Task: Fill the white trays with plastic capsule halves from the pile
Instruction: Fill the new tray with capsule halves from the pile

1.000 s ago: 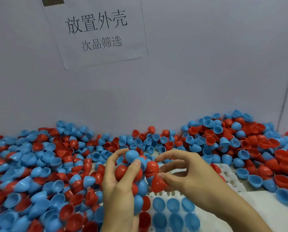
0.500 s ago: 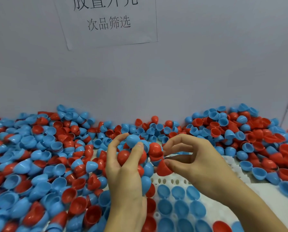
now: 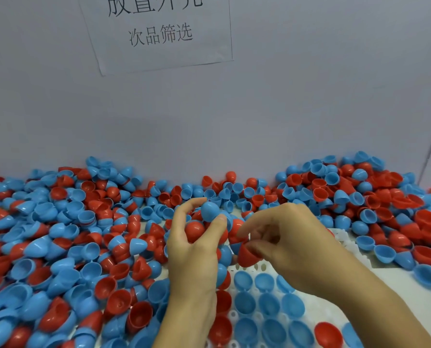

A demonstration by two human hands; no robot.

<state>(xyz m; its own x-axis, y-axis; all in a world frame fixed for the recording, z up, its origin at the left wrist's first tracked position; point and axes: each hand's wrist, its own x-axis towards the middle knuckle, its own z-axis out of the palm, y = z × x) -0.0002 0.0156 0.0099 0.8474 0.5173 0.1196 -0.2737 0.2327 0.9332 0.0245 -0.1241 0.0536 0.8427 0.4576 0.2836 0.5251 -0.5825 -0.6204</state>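
capsule halves: right hand point(image 3: 287, 244) has pulled a red half point(image 3: 249, 256) off left hand's point(image 3: 196, 254) clutched stack point(image 3: 210, 222), now pinched over tray point(image 3: 334, 320); ready to seat, imo.

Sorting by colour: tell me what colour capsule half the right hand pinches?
Red capsule half, clearest in the head view.

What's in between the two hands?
In the head view, the left hand holds a bunch of red and blue capsule halves, which fills the gap. The right hand pinches one red half beside it, above the white tray.
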